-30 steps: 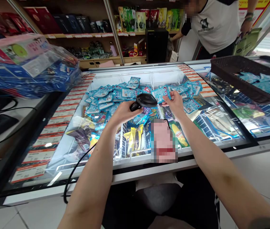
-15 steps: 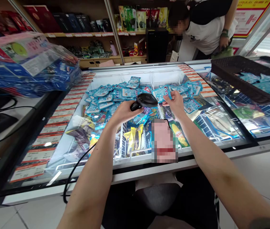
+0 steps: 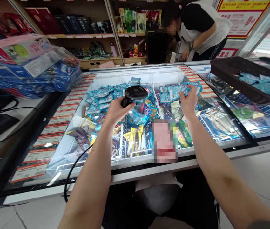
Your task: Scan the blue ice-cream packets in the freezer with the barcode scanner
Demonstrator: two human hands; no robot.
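My left hand (image 3: 118, 110) is wrapped round the handle of a black barcode scanner (image 3: 136, 92), whose head points right above the freezer's glass top. A black cable runs down from below that hand. My right hand (image 3: 188, 99) pinches a small blue packet (image 3: 183, 90) at the right-hand group of packets; part of it is hidden by the fingers, and its edge overlaps others. A heap of similar blue packets (image 3: 104, 95) lies on the glass to the left, partly behind the scanner. Close to the front edge lies a phone (image 3: 163, 140) with a blurred-out screen.
A dark brown basket (image 3: 246, 90) holding blue packets stands at the right. Plastic-wrapped boxes (image 3: 32, 66) are stacked at the left. Under the glass are wire baskets of wrapped ice creams (image 3: 135, 140). Behind the freezer a person (image 3: 201, 28) bends beside shelves.
My right hand has moved right with a blue packet, to the right-hand group. The scanner in my left hand has shifted slightly left. The person behind has bent lower, an arm now reaching down.
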